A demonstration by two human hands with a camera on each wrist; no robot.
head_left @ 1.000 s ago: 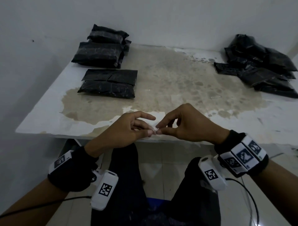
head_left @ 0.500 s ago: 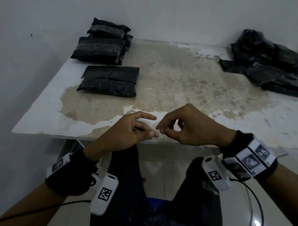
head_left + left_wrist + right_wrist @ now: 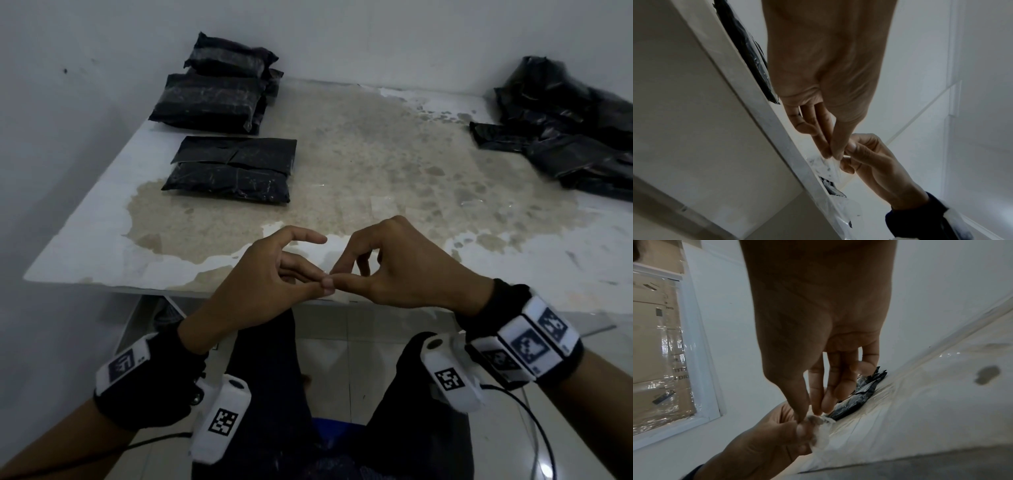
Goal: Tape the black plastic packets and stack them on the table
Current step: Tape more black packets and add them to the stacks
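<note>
Both the left hand point(image 3: 270, 284) and the right hand point(image 3: 400, 270) pinch one small clear piece of tape point(image 3: 821, 421) at the table's near edge point(image 3: 113, 286). The nearest flat black plastic packet point(image 3: 233, 170) lies far-left, long axis left-right, so the left hand is nearer.

I'm seeing everything dim and grey, evenly lit without hard shadows. My wide lenses are bending straight edges near the borders, and my wrist views are looking soft and smeared.
</note>
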